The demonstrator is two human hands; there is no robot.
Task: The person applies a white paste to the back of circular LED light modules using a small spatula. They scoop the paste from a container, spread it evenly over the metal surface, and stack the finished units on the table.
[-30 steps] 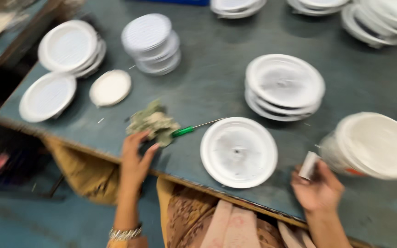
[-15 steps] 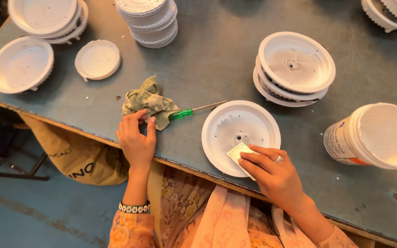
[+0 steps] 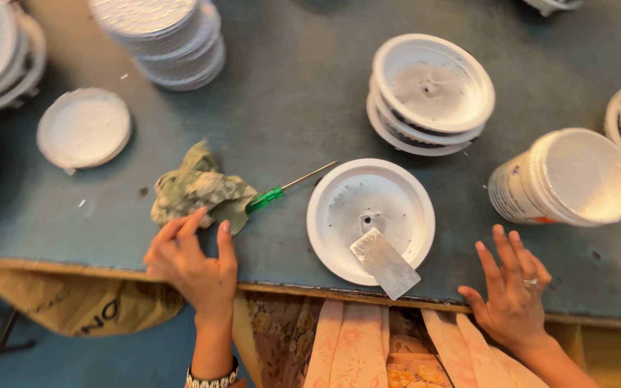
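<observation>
A grey-blue bench is viewed from above, its near edge running across the lower part of the view. The left hand is laid at the near edge, fingers loosely spread and nothing gripped; its fingertips touch the crumpled green cloth. A green-handled screwdriver is seen just beside the cloth, its shaft pointing toward the far right. The right hand is held open at the near edge, fingers splayed, with nothing grasped. Between the 2 hands, a white round housing is placed close to the near edge, and a flat metal scraper blade is rested on its rim, overhanging the edge of the bench. A stack of like housings is set behind it, and a white tub is laid on its side toward the right. Further stacks and a single white disc are ranged toward the far left corner. Bare bench is left between the cloth and the far stacks.
</observation>
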